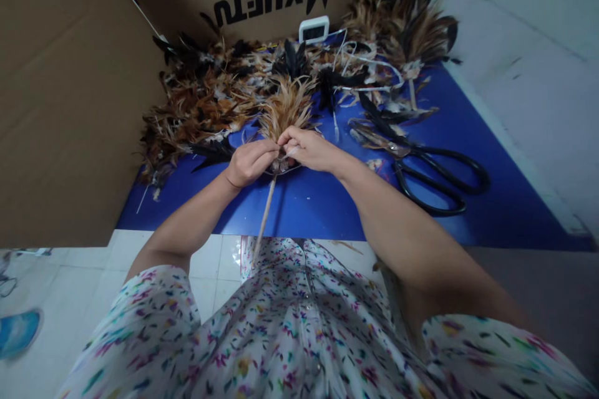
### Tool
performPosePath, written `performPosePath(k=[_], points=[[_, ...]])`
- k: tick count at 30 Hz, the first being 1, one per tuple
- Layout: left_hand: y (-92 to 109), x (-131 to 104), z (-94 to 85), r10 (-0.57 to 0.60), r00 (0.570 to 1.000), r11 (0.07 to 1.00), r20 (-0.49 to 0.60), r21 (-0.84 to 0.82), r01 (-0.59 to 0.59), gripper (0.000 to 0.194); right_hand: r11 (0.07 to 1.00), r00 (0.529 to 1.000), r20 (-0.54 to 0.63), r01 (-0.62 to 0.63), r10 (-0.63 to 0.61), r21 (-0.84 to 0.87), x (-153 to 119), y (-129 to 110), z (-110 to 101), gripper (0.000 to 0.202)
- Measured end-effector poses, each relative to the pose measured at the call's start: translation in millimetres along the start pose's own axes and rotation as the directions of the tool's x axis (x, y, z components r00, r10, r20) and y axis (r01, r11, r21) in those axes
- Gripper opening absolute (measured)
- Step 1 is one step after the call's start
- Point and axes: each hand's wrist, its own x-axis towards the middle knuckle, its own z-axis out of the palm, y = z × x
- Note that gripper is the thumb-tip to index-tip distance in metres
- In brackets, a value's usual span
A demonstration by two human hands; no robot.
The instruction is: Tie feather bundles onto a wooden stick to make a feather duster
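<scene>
A feather duster (286,106) with tan feathers and dark tips points away from me over the blue table. Its thin wooden stick (266,212) runs back toward my lap. My left hand (253,161) is closed around the lower end of the feathers, where they meet the stick. From the other side, my right hand (311,148) pinches a thin pale string (292,152) against this bound part. Fingers partly hide the binding. To the right lie large black-handled scissors (430,174), their blades partly under dark feathers.
Loose brown and black feathers (201,96) cover the back and left of the blue table (318,206). Cardboard boxes (70,106) stand left and behind. A small white digital display (313,30) stands at the back. Another feather bundle (412,31) lies by the right wall.
</scene>
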Motion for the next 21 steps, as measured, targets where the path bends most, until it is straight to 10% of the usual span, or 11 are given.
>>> performPosePath(k=[21], points=[[4.6,11.2,1.6,-0.094,0.995,0.994,-0.033,0.044,0.095,0.009,0.909,0.995,-0.062,0.051,-0.084,-0.414,-4.9,-1.7,6.0,0.016]])
